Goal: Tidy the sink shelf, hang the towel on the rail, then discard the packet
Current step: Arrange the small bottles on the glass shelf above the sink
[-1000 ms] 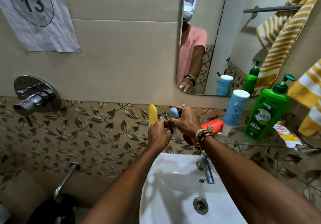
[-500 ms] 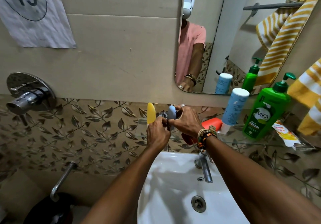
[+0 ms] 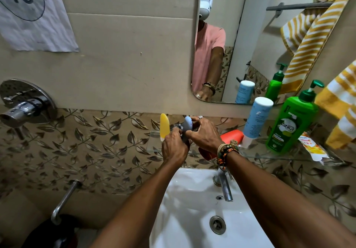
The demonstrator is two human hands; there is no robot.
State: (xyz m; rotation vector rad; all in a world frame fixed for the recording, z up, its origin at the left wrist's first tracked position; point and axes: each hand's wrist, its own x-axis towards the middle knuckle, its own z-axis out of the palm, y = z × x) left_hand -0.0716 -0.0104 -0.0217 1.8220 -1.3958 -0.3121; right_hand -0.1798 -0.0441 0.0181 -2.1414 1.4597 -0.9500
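At the left end of the glass sink shelf [image 3: 289,156], my left hand [image 3: 174,147] grips the base of a yellow capped item [image 3: 164,127] that stands upright. My right hand [image 3: 204,134] pinches a grey-blue capped item [image 3: 187,125] right beside it; what lies under both hands is hidden. Along the shelf stand an orange bottle [image 3: 232,136] on its side, a white-and-blue tube [image 3: 257,121] and a green pump bottle [image 3: 290,126]. An orange-and-white packet [image 3: 313,148] lies at the shelf's right end. The yellow striped towel [image 3: 341,105] hangs at the right edge.
A white basin [image 3: 192,209] with a chrome tap [image 3: 224,186] sits below the shelf. The mirror [image 3: 231,45] reflects a towel rail and the towel. A chrome wall valve [image 3: 23,107] and a chrome pipe [image 3: 64,201] are on the left wall. A numbered paper hangs at top left.
Both hands stay on the two capped items at the shelf's left end. The camera has shifted slightly; nothing else has moved.
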